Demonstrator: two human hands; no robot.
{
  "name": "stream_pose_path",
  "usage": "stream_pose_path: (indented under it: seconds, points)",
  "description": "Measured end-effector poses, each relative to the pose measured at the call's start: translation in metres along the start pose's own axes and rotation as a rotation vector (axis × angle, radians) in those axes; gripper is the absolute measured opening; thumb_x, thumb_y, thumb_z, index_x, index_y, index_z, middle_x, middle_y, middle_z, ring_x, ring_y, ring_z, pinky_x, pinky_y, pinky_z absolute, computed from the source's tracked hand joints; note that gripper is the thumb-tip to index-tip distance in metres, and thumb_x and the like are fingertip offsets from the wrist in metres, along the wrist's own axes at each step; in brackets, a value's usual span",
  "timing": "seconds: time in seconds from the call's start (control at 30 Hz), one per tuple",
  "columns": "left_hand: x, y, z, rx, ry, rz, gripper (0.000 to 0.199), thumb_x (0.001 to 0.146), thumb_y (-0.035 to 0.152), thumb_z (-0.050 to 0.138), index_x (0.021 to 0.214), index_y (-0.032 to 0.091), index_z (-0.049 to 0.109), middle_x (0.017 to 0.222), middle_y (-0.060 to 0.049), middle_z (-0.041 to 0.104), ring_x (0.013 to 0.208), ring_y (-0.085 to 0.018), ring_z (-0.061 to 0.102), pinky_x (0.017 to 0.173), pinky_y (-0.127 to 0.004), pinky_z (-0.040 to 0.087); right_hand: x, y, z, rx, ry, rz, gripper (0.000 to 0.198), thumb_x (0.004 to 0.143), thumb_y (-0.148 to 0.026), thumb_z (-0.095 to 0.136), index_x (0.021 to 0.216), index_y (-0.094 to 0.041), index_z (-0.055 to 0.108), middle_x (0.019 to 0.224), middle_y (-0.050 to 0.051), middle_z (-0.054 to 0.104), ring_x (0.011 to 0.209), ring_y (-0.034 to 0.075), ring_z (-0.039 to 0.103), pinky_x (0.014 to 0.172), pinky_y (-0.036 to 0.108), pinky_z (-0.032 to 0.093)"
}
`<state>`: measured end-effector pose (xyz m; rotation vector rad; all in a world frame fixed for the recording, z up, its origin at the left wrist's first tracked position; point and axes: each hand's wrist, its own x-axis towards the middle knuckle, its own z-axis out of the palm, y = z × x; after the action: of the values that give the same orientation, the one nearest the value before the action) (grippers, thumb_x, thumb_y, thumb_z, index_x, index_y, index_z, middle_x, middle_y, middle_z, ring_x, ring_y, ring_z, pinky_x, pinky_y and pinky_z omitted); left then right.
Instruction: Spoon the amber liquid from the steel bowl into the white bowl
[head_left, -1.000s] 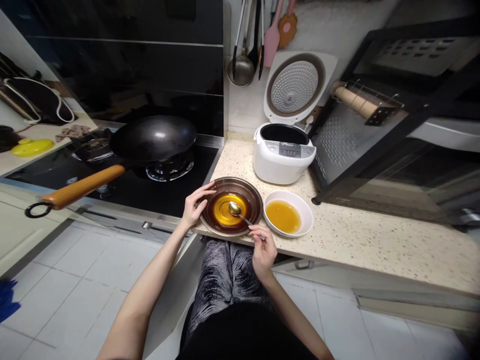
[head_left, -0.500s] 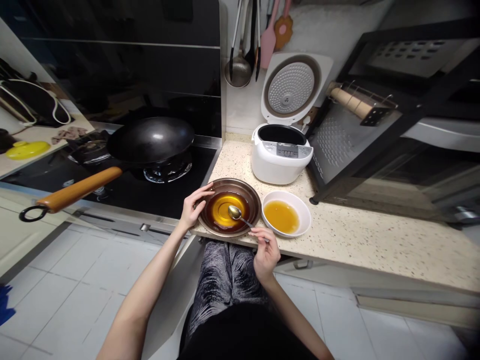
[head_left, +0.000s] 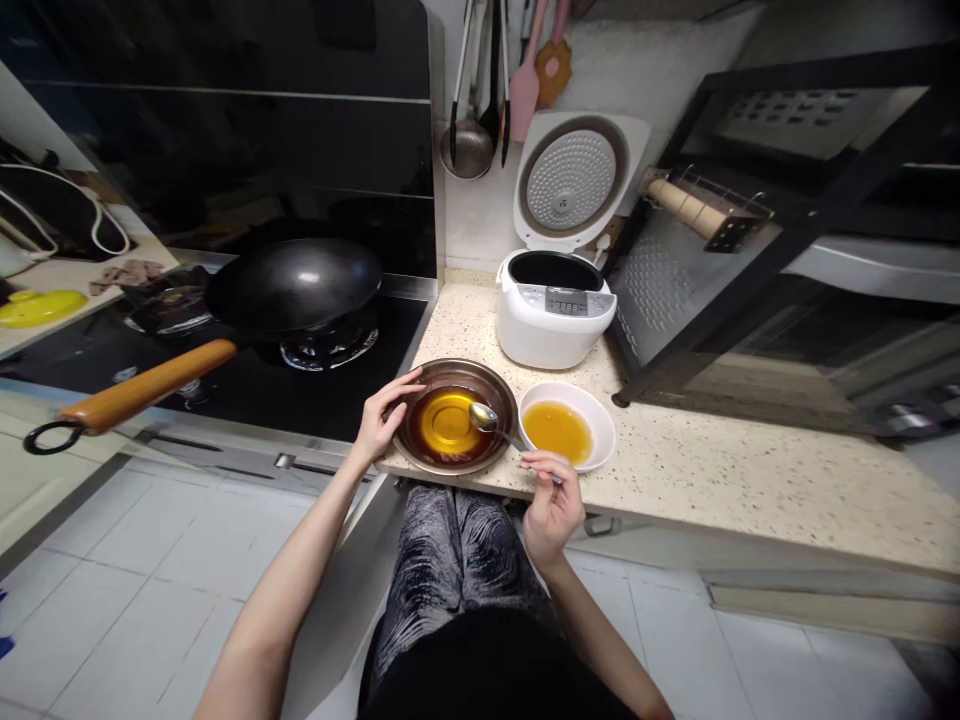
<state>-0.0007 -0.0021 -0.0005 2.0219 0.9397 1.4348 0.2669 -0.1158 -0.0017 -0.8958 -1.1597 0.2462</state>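
A wide, dark brown metal bowl (head_left: 500,385) sits near the counter's front edge, with clear amber liquid inside. My left hand (head_left: 381,418) steadies it, thumb and fingers curled over the left rim. My right hand (head_left: 553,505) pinches the handle of a metal spoon (head_left: 484,417) between thumb and fingers. The spoon's head is tilted over the right side of the metal bowl, and whether it holds any liquid I cannot tell. Just to the right, a white bowl (head_left: 604,440) contains cloudier orange-yellow liquid.
Behind the bowls stands a white rice cooker (head_left: 551,335) with its lid raised. A black wok (head_left: 300,285) rests on the stove, its wooden handle pointing toward me. To the right is a black metal rack (head_left: 652,340). Utensils hang from the wall, including a skimmer (head_left: 469,150).
The spoon and my right hand have moved rightward, from over the middle of the metal bowl toward the white bowl. My left hand stays at the rim. The camera view has shifted slightly.
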Motion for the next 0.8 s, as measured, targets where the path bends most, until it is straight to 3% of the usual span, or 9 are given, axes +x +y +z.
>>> stream_pose_path:
  seconds: [0.57, 0.8]
  points:
    - [-0.001, -0.007, 0.001, -0.012, 0.008, -0.018, 0.041, 0.102, 0.047, 0.055, 0.125, 0.021, 0.076, 0.151, -0.014, 0.063, 0.142, -0.035, 0.059, 0.122, -0.056, 0.043, 0.035, 0.004, -0.032, -0.113, 0.226, -0.035, 0.013, 0.104, -0.026, 0.059, 0.093, -0.02, 0.065, 0.089, 0.004, 0.071, 0.086, 0.019, 0.072, 0.078, 0.037, 0.061]
    - [-0.002, -0.007, 0.001, -0.018, 0.013, -0.019, 0.039, 0.101, 0.044, 0.056, 0.124, 0.021, 0.077, 0.151, -0.014, 0.063, 0.141, -0.035, 0.06, 0.121, -0.056, 0.044, 0.035, 0.012, -0.043, -0.173, 0.193, -0.061, 0.013, 0.104, -0.022, 0.056, 0.095, -0.02, 0.066, 0.09, 0.005, 0.071, 0.089, 0.019, 0.072, 0.081, 0.038, 0.06]
